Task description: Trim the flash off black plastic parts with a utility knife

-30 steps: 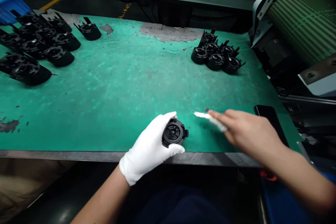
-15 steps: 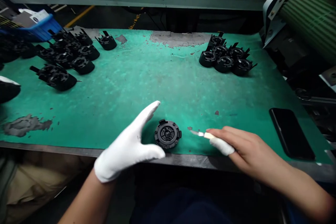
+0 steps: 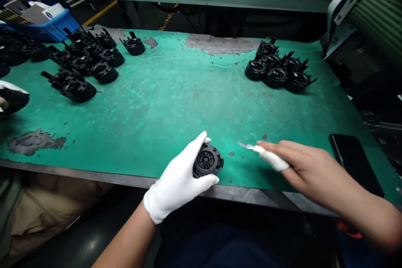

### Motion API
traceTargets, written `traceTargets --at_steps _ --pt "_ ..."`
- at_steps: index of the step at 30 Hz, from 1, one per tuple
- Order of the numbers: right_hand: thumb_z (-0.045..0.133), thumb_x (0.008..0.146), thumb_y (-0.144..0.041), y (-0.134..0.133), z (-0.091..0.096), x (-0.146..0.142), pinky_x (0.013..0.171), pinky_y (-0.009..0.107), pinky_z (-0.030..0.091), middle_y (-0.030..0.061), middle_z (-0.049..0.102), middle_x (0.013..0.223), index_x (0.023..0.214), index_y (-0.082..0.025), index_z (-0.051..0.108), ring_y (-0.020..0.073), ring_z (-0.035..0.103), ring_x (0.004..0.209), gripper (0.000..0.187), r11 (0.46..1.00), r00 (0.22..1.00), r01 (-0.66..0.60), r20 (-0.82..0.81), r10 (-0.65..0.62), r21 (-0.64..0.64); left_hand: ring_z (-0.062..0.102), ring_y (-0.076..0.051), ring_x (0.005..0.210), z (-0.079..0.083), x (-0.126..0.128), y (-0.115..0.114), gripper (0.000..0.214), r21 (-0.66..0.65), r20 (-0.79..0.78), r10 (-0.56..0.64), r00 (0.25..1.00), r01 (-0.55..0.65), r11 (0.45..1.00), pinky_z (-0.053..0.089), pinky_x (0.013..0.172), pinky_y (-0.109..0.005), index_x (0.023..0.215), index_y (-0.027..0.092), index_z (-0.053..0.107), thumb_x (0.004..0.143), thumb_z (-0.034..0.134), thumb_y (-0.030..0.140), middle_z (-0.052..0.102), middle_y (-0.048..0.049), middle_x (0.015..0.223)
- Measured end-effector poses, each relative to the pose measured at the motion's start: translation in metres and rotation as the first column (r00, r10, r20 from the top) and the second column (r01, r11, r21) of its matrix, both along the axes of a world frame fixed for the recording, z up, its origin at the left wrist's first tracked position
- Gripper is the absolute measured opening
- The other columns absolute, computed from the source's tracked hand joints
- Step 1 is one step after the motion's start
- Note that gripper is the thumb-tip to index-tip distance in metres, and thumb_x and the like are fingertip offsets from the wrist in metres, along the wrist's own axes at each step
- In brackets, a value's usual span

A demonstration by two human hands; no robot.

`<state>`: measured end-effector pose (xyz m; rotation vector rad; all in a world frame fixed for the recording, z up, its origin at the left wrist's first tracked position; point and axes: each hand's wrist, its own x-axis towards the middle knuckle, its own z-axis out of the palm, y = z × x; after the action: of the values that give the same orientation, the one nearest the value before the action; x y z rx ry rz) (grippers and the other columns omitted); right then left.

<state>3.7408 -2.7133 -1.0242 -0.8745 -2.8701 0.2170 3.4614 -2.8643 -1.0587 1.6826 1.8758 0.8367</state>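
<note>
My left hand (image 3: 182, 176), in a white glove, is closed around the left side of a round black plastic part (image 3: 207, 161) near the front edge of the green mat. The part has a ringed face and small tabs on its rim. To its right, my right hand (image 3: 295, 161) grips a small knife (image 3: 246, 145) with a thin blade that points left, apart from the part. A white cover is on the right thumb; the other fingers look bare. The knife's handle is mostly hidden in the fingers.
Similar black parts with upright prongs stand in clusters at the back left (image 3: 91, 58) and back right (image 3: 279, 69). A black phone (image 3: 354, 161) lies at the right. At the left edge, another person's gloved hand (image 3: 11, 88) holds a black part. A blue bin (image 3: 59, 25) stands behind.
My left hand has moved right and closed from open onto the round black part. My right hand, still holding the knife, has risen slightly and shifted right. The view has shifted a little.
</note>
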Motion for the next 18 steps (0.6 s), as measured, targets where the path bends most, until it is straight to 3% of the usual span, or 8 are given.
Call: traceTargets --at_steps 3,7,10,14,16,18 --pt "0.040 0.099 -0.018 -0.026 0.003 -0.009 0.068 0.032 0.051 0.0022 0.067 0.098 0.145 -0.032 0.050 0.0182 0.066 0.082 0.049 0.980 0.990 -0.141 -0.039 0.137 -0.138 0.044 -0.024 0.146 -0.001 0.000 0.000 0.098 0.014 -0.005 0.000 1.000 0.000 1.000 0.034 0.126 -0.041 0.159 0.027 0.016 0.081 0.076 0.032 0.043 -0.0053 0.159" --pt "0.042 0.096 -0.015 -0.044 0.001 -0.024 0.064 0.035 0.050 0.0024 0.067 0.095 0.144 -0.031 0.053 0.0212 0.067 0.081 0.052 0.989 0.991 -0.124 0.036 0.127 -0.074 0.043 -0.024 0.146 -0.003 0.000 0.001 0.096 0.031 -0.016 -0.014 1.000 0.015 0.999 0.034 0.126 -0.041 0.158 0.025 0.017 0.083 0.075 0.033 0.043 -0.0066 0.159" --pt "0.045 0.092 -0.015 -0.029 0.000 -0.023 0.060 0.036 0.049 0.0027 0.070 0.097 0.143 -0.032 0.054 0.0235 0.069 0.079 0.055 0.997 0.991 -0.051 0.125 0.043 0.066 0.042 -0.023 0.147 -0.002 0.000 0.000 0.094 0.044 -0.033 -0.037 0.999 0.039 0.998 0.033 0.127 -0.042 0.159 0.024 0.018 0.083 0.075 0.033 0.042 -0.0073 0.159" --pt "0.047 0.092 -0.019 0.007 -0.001 -0.006 0.046 0.034 0.042 0.0061 0.075 0.102 0.136 -0.028 0.062 0.0294 0.073 0.078 0.047 0.940 0.926 0.182 0.270 -0.263 0.290 0.038 -0.025 0.150 0.006 -0.003 0.001 0.095 -0.002 -0.046 -0.090 0.995 0.090 0.996 0.031 0.127 -0.044 0.160 0.026 0.017 0.084 0.073 0.031 0.038 -0.0061 0.163" --pt "0.047 0.094 -0.022 0.014 -0.002 0.002 0.053 0.035 0.049 0.0042 0.075 0.113 0.135 -0.031 0.062 0.0305 0.074 0.091 0.045 0.946 0.943 0.202 0.212 -0.258 0.252 0.035 -0.024 0.151 0.012 -0.010 0.003 0.092 -0.037 -0.057 -0.197 0.979 0.195 0.980 0.031 0.127 -0.042 0.160 0.031 0.018 0.086 0.072 0.029 0.032 -0.0020 0.166" --pt "0.045 0.096 -0.022 0.011 -0.003 0.006 0.069 0.039 0.056 0.0028 0.072 0.125 0.137 -0.032 0.059 0.0283 0.072 0.104 0.044 0.981 0.983 0.144 0.093 -0.157 0.129 0.033 -0.022 0.152 0.018 -0.023 0.005 0.080 -0.016 -0.087 -0.289 0.953 0.289 0.957 0.030 0.128 -0.041 0.158 0.035 0.026 0.090 0.066 0.026 0.031 0.0025 0.166"
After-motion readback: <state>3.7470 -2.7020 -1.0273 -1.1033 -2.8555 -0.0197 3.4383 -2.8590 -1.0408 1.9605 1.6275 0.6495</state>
